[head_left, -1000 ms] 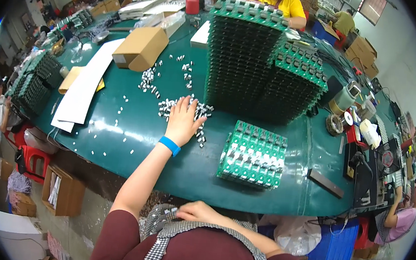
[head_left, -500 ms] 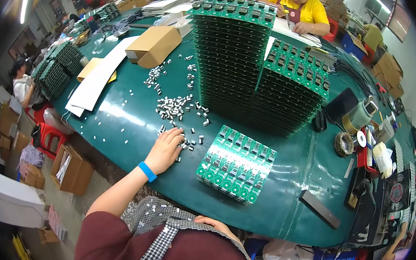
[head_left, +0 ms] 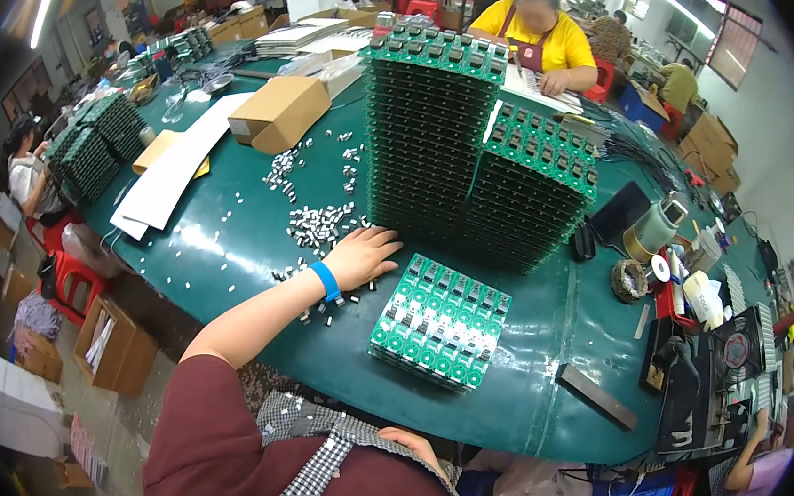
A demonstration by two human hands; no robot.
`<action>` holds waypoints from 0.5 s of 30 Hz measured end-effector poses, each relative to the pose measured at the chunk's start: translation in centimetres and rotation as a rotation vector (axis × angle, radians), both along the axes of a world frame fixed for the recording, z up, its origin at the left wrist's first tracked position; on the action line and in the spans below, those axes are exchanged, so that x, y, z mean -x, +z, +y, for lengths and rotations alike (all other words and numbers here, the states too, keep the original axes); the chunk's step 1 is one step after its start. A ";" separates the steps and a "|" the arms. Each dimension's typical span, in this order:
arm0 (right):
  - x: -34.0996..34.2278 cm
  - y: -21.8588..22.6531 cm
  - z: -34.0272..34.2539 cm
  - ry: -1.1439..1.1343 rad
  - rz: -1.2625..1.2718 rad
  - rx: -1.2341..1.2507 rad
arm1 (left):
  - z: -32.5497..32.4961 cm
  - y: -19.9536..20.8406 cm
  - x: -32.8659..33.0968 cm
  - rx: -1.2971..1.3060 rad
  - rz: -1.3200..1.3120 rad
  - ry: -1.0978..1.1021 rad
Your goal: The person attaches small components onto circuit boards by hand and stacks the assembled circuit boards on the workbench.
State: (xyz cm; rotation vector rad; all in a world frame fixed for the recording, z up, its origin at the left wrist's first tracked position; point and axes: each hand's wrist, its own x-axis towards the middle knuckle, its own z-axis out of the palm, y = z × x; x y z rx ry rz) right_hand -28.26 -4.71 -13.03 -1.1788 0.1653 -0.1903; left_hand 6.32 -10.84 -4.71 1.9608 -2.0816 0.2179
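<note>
Glossy, smooth tabletop [head_left: 541, 327]; shiny-faced circuit boards [head_left: 440, 320]; matt cardboard box [head_left: 281, 112]; woven cloth apron [head_left: 323, 468]

Right hand [head_left: 408, 440] partly behind apron [head_left: 292, 416]

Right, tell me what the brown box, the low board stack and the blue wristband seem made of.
Brown box: probably cardboard, matte, with a folded flap. Low board stack: likely rigid circuit-board laminate, glossy green, throwing bright glare. Blue wristband: perhaps rubber or plastic, evenly coloured; fabric can't be ruled out.
</note>
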 end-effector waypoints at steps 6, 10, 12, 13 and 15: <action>-1.2 0.2 1.2 -0.068 0.086 -0.009 | 2.5 -0.1 -2.3 0.025 -0.036 0.055; -3.4 -0.4 1.4 0.019 0.119 -0.087 | 4.3 0.9 -5.2 0.019 0.242 0.101; -4.2 0.1 1.7 0.038 0.188 -0.120 | 3.1 0.6 -5.6 0.130 0.196 0.051; -4.6 0.5 1.9 0.054 0.254 -0.156 | 2.2 0.4 -5.6 0.160 0.110 0.020; -5.3 0.5 2.3 0.051 0.237 -0.104 | 1.4 0.2 -6.2 0.191 0.029 -0.020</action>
